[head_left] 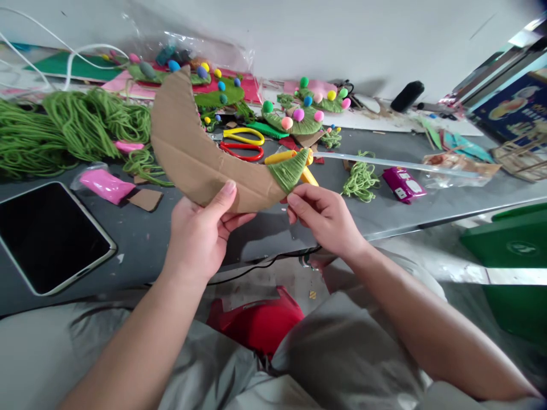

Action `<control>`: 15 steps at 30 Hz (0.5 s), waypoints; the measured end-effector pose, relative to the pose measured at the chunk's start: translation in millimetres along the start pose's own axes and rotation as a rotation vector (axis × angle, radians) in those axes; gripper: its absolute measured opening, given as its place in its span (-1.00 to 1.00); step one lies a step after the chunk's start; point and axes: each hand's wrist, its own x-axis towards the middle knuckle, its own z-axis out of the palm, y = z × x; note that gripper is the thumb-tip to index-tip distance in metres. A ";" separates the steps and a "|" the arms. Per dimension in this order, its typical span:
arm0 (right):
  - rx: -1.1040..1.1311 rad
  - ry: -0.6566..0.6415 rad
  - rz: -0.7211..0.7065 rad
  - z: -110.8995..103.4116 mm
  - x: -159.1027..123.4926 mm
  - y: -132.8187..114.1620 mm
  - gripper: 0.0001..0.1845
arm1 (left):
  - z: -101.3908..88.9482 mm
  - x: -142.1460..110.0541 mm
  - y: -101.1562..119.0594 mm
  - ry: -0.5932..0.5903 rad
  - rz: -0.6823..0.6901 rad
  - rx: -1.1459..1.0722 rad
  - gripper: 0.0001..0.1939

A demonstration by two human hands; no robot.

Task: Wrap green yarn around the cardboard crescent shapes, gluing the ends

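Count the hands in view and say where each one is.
2: the left hand grips the cardboard crescent by its lower edge; the right hand is pinched beside its green yarn-wrapped end.

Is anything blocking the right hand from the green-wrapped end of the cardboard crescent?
Nothing visible is: the right hand is at the lower edge of the green-wrapped end; the left hand holds the cardboard crescent.
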 end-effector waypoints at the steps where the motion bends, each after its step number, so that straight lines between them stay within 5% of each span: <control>1: -0.012 -0.009 -0.009 0.4 -0.3 -0.3 -0.73 | -0.8 0.6 1.1 0.007 -0.002 0.000 -0.76; 8: -0.124 -0.079 -0.074 0.3 0.2 2.0 -0.73 | -5.2 4.3 7.2 0.022 -0.042 0.015 -0.76; 15: -0.371 -0.251 -0.210 -21.1 7.6 12.0 -0.74 | -17.2 8.8 13.1 -0.124 -0.080 0.269 -0.66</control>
